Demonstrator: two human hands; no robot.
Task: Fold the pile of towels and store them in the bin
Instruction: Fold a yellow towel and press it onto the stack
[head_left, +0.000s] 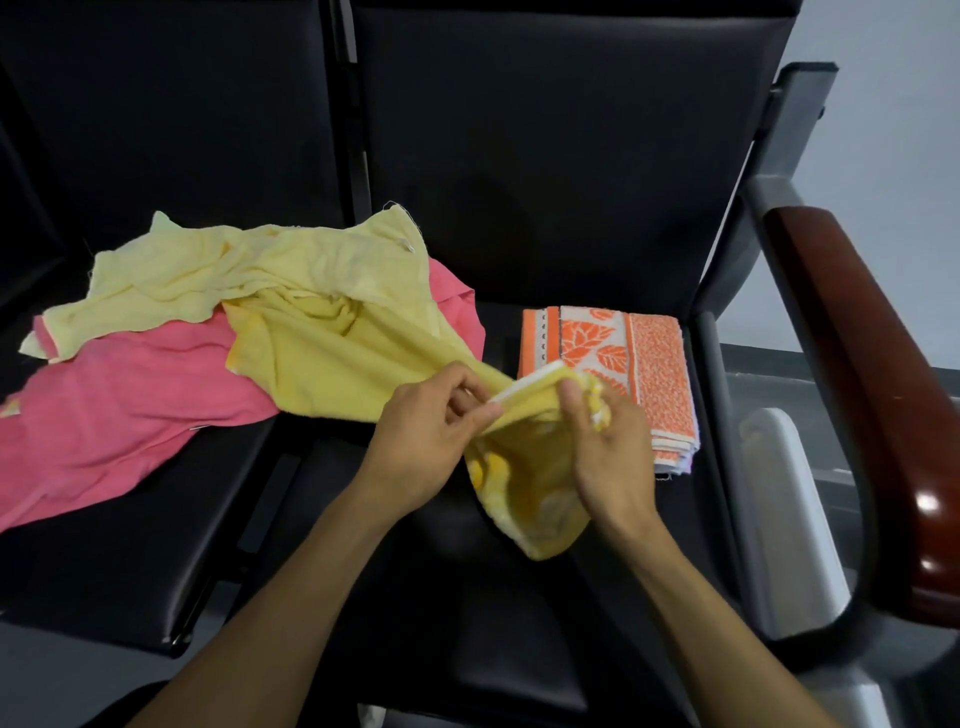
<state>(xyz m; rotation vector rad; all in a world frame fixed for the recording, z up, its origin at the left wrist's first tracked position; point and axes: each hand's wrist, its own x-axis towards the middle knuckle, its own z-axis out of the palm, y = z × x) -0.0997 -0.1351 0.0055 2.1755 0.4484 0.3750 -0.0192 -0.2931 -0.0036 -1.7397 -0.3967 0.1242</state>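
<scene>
A yellow towel (332, 358) stretches from the loose pile toward me. My left hand (431, 441) pinches its white-edged border, and my right hand (608, 447) grips the same border just to the right. A bunched end of it hangs below my right hand. Behind it lie a pale yellow towel (218, 275) and a pink towel (119, 400), both unfolded. A folded orange leaf-patterned towel (639, 353) sits flat on the right seat, on top of other folded cloth. No bin is in view.
The towels lie on black padded seats (545, 182) of a bench. A metal frame and a glossy brown wooden armrest (872, 395) bound the right side. A gap (358, 130) separates the two seat backs.
</scene>
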